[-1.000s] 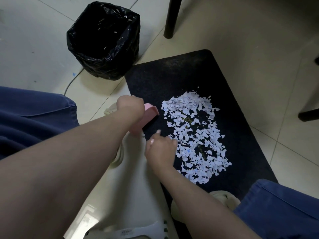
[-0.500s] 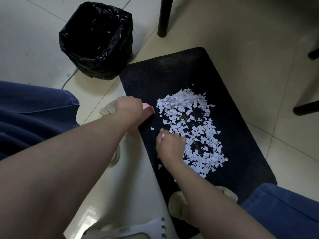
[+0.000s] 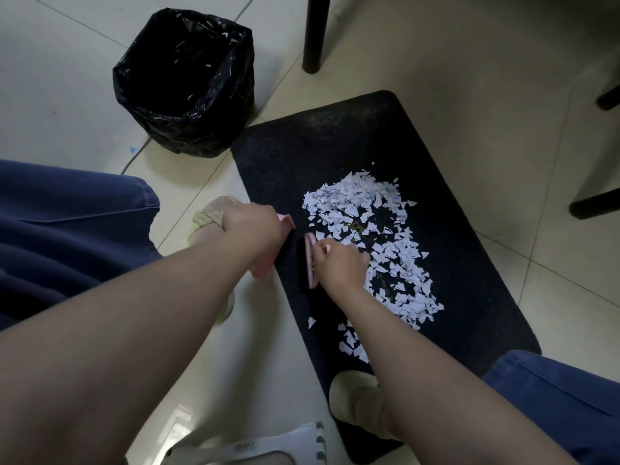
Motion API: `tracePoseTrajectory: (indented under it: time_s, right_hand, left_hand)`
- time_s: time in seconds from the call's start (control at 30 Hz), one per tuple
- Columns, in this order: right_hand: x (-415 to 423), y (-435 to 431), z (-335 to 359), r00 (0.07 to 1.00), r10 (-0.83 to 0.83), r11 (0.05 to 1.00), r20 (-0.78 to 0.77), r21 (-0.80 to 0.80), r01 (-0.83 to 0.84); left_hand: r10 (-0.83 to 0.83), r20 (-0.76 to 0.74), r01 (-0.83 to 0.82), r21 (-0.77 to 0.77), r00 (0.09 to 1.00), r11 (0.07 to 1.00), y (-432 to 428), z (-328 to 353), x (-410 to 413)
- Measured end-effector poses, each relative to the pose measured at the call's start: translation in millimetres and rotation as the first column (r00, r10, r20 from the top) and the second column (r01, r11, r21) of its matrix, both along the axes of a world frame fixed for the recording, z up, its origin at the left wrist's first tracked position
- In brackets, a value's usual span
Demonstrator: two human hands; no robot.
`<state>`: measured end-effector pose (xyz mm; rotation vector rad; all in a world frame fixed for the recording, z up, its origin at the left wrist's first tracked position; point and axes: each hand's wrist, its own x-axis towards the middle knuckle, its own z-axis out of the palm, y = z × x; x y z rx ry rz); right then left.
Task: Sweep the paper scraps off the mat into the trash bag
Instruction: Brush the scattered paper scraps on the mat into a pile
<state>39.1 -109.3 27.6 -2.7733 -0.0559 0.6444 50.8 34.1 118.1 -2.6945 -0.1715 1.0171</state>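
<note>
A pile of white paper scraps point(image 3: 369, 243) lies in the middle of a black mat point(image 3: 322, 146) on the tiled floor. My left hand point(image 3: 251, 226) grips a pink dustpan point(image 3: 287, 221) at the mat's left edge. My right hand point(image 3: 340, 263) holds a small pink brush point(image 3: 309, 260) with dark bristles, at the left side of the pile, a short way right of the dustpan. A black trash bag point(image 3: 184, 82) stands open at the upper left, just off the mat's far-left corner, with a few scraps inside.
A black furniture leg point(image 3: 315, 31) stands behind the mat and other dark legs point(image 3: 593, 203) at the right. My knees in blue trousers flank the view. My sandalled feet point(image 3: 208, 218) rest by the mat. A white stool point(image 3: 278, 444) edge shows below.
My right hand has moved up along the pile's left side, and the pink brush now shows in it. A few scraps lie loose below the pile. The left hand keeps the dustpan in place.
</note>
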Motion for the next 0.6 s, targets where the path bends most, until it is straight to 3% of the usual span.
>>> tracePoseTrajectory:
  time_s: [0.13,0.23,0.37,0.47,0.6]
  right_hand:
    - [11,-10,13,0.983,-0.001,0.998,0.182,-0.056,0.011]
    - [11,-15,20,1.0,0.03,0.999,0.001,0.021,-0.03]
    - [-10,-16,22,0.949,0.144,0.986,-0.28,0.122,-0.114]
    - [-20,-22,24,0.971,0.195,0.98,-0.135,-0.023,-0.2]
    - [-12,-33,25,0.989,0.148,0.987,0.017,-0.074,-0.146]
  left_hand:
    - [0.105,-0.076,-0.109,-0.05,0.992,0.993,-5,1,-5]
    - [0.141,-0.102,-0.145,-0.042,0.985,0.988,-11,4,-6]
    - [0.199,-0.061,-0.204,-0.096,0.978,0.974,-19,10,-12]
    - [0.184,-0.004,-0.184,-0.096,0.983,0.978,-24,7,-20]
    - [0.136,-0.013,-0.137,-0.113,0.991,0.984,-28,4,-32]
